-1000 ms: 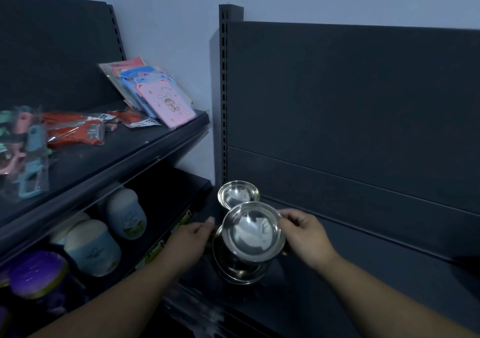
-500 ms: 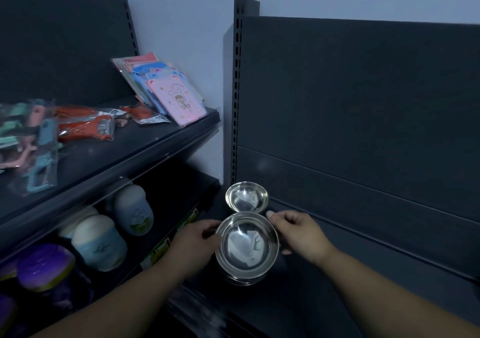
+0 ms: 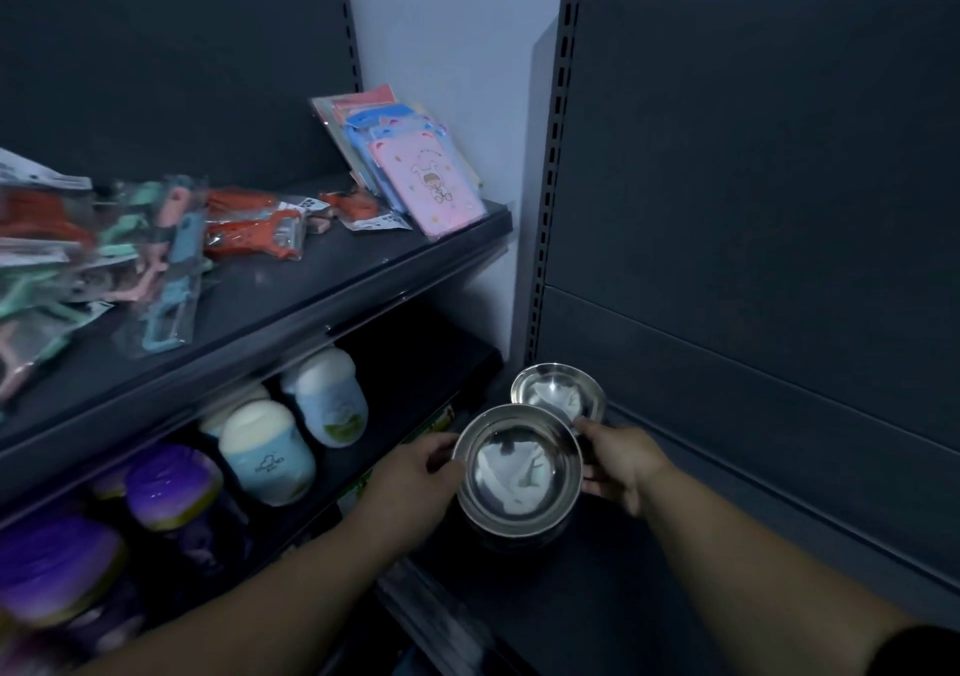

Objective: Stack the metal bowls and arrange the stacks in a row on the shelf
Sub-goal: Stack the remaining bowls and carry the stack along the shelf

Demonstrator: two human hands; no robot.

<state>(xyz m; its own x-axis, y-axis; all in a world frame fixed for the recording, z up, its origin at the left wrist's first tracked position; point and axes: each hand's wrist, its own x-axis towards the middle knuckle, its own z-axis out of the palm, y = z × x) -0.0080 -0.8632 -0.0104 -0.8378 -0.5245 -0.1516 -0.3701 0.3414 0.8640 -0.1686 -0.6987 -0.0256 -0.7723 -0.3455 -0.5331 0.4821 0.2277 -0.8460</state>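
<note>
A stack of shiny metal bowls (image 3: 519, 472) stands on the dark shelf (image 3: 597, 597) in front of me. My left hand (image 3: 415, 472) holds its left rim and my right hand (image 3: 621, 462) holds its right rim, fingers curled on the edge. Just behind it, in the shelf's back left corner, sits a second, smaller-looking metal bowl stack (image 3: 558, 394), touching or nearly touching the front one. How many bowls each stack holds is hidden.
The shelf's dark back panel (image 3: 753, 259) and slotted upright (image 3: 550, 181) rise behind the bowls. To the left, another rack (image 3: 291, 301) carries packaged peelers and pink and blue boards above, and lidded jars (image 3: 270, 452) below. Bare shelf extends to the right.
The tilted bowl I held above the lower one has come down and now sits nested on it. Both hands stay at the rim. My view has shifted left and closer.
</note>
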